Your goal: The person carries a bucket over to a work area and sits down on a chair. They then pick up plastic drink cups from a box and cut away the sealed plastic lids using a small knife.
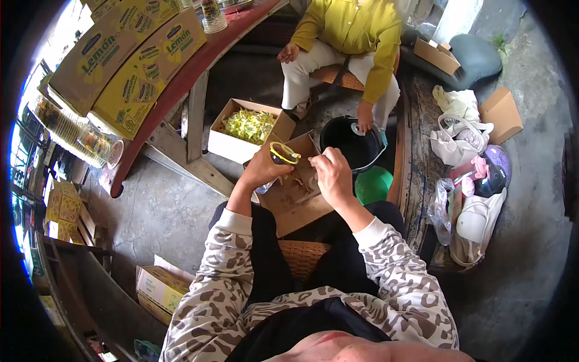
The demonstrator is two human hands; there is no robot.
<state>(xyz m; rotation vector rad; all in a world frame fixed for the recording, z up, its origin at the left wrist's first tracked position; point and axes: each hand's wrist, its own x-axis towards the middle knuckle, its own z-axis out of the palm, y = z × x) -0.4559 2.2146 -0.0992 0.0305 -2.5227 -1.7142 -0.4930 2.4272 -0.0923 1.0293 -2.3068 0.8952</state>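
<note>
My left hand [263, 167] is closed around a small round object with a yellow rim and a dark middle [283, 153]; its exact kind is unclear. Just to the right, the fingertips of my right hand [333, 176] are pinched together. A small brownish bit seems to be at those fingertips, too small to name. Both hands are above an open cardboard box [295, 218] with pale scraps inside. Beyond my left hand stands a white-sided carton [227, 145] filled with yellow-green shreds [248, 125].
Opposite me sits a person in a yellow top [353, 30], one hand at a black bucket [333, 130]. A green round container [374, 186] is beside it. Lemon drink cartons [148, 78] and plastic cups stand on a red table. Bags [461, 139] lie on the right-hand bench.
</note>
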